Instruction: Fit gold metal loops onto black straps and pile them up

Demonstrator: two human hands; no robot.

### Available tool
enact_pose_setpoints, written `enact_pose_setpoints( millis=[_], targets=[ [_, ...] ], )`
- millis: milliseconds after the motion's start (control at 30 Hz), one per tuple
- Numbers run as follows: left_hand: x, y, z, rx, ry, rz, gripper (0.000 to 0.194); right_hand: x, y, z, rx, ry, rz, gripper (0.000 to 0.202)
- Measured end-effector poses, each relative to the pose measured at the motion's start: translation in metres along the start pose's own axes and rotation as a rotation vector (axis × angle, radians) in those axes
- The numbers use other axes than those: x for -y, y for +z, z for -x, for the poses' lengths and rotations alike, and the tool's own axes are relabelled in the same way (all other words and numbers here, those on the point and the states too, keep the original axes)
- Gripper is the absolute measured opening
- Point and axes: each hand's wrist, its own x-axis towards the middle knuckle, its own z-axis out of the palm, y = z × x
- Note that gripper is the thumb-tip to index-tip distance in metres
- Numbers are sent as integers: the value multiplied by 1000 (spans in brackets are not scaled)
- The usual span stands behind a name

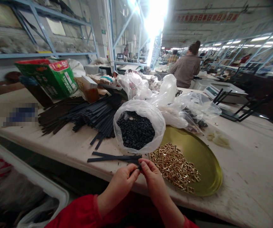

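Observation:
At the table's front edge my left hand (122,178) and my right hand (153,178) meet, fingertips pinched together on a small dark piece that looks like the end of a black strap (139,167). Fingers cover most of it. Just beyond lie loose black straps (112,157), crossing one another. Behind my hands stands a white plastic bag (159,118), rolled open, full of small black loops (136,134). Close to my right hand, a round gold tray (209,167) holds a heap of gold metal buckles (174,166).
A large pile of black straps (93,110) lies left of the bag. Behind are a green and red carton (53,79), clear plastic bags (148,85) and a scale (211,91). A white bin (60,190) stands below left. A person (185,71) is farther back.

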Motion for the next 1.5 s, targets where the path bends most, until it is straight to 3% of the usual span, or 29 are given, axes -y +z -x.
enact_pose_setpoints(
  millis=[167,333,500,633,900,1000,1133,1300,1500],
  targets=[
    [1,1,4,-1,-21,-33,28,-5,-8,4,13,23,76,29],
    [-4,-2,10,150,-15,37,26,-11,-14,7,-73,34,46,32],
    [-7,-6,13,118,-70,146,25,-6,-8,17,53,15,41,29],
    [-2,-8,13,130,-148,154,20,-5,-11,25,32,5,58,39],
    [2,-13,17,91,-161,-15,22,-8,-24,30,348,260,-157,26],
    [0,-15,18,75,-155,-110,23,-7,-25,31,396,297,-189,19],
    [-2,-16,20,112,-160,-105,18,-2,-23,32,440,295,-257,27],
    [-1,-15,23,146,-160,-29,16,1,-22,33,439,263,-231,33],
    [-3,-16,26,236,-242,305,26,-4,-17,31,221,148,-23,33]
  ],
)
